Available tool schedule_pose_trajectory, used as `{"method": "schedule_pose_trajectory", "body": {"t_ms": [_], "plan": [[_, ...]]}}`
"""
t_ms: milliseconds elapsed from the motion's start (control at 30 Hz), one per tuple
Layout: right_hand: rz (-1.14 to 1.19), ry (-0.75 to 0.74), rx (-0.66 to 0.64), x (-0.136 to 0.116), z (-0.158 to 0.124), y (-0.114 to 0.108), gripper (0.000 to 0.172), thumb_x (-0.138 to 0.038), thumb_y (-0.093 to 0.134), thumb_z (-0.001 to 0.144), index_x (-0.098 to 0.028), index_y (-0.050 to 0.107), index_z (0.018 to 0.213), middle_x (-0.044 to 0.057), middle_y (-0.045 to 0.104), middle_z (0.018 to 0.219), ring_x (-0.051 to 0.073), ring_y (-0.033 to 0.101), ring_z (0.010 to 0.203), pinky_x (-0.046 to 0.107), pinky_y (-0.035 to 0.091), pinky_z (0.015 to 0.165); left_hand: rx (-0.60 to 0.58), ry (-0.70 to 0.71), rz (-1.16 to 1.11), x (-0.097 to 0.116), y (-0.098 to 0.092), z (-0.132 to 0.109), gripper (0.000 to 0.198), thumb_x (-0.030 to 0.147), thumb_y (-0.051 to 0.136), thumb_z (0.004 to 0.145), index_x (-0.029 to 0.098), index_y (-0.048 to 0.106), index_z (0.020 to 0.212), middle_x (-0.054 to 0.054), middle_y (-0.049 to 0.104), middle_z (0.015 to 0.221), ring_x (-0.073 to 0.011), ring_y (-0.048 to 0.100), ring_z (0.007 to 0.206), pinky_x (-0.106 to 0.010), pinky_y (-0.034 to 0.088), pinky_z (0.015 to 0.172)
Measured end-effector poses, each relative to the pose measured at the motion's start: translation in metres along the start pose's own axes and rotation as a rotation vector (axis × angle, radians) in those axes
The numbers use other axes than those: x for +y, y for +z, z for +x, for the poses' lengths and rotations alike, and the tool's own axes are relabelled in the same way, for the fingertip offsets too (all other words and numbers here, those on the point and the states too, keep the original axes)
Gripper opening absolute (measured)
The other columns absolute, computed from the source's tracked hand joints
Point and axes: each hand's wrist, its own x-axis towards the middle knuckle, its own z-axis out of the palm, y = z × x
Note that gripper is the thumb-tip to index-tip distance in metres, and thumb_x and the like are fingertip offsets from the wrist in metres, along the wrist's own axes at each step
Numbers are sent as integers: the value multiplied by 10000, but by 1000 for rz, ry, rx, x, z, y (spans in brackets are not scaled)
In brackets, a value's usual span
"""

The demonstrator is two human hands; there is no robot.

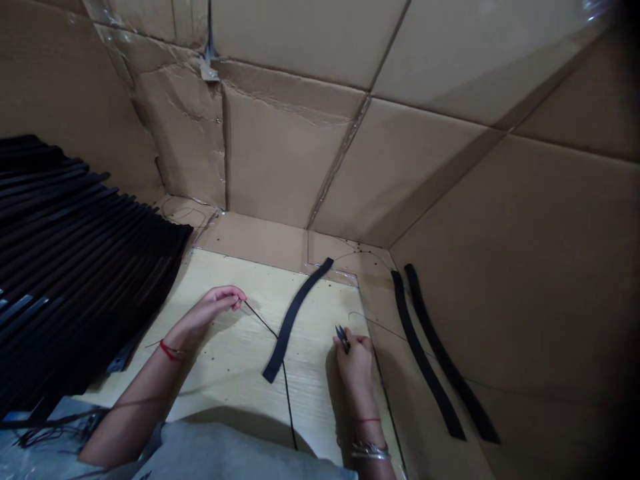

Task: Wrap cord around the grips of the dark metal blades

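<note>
Black cord (261, 319) runs from the left hand (213, 310), its fingers (235, 297) pinched together on it, past a rubber strip (294, 320) and down the tabletop (225, 373). Right hand (354, 365) sits close by, fingers clamped round small snips (343, 339), while two more strips (425, 353) lie on cardboard (440, 320) to the right

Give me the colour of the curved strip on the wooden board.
The curved strip is black, clearest in the head view.

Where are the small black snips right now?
In the head view, the snips are in the right hand, just right of the curved black strip on the pale wooden board.
</note>
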Motion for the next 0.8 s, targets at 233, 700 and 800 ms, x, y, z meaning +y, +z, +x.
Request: {"method": "schedule_pose_trajectory", "body": {"t_ms": [233, 700, 800], "plan": [[22, -6, -20, -64, 29, 0, 441, -434, 465, 920, -69, 647, 1089, 205, 603, 1094, 288, 593, 976, 345, 432, 840, -10, -52, -177, -8, 5, 5, 292, 330, 727, 742, 135, 718, 959, -76, 692, 851, -160, 607, 781, -296, 457, 776], [659, -237, -336, -155, 64, -28, 281, -306, 400, 954, -113, 598, 1003, 47, 662, 740, 143, 580, 552, 238, 448, 471, 158, 129, -287, 18, 3, 17, 341, 448, 767, 713, 131, 722, 829, -40, 626, 720, -146, 558, 708, -270, 420, 715], [821, -419, -382, -174, 42, -57, 312, -384, 377, 933, -157, 574, 1018, 17, 644, 681, 133, 537, 521, 219, 390, 433, 132, 204, -309, 63, 5, 26, 344, 375, 804, 690, 147, 684, 919, -23, 624, 722, -140, 556, 698, -260, 417, 707]]}}
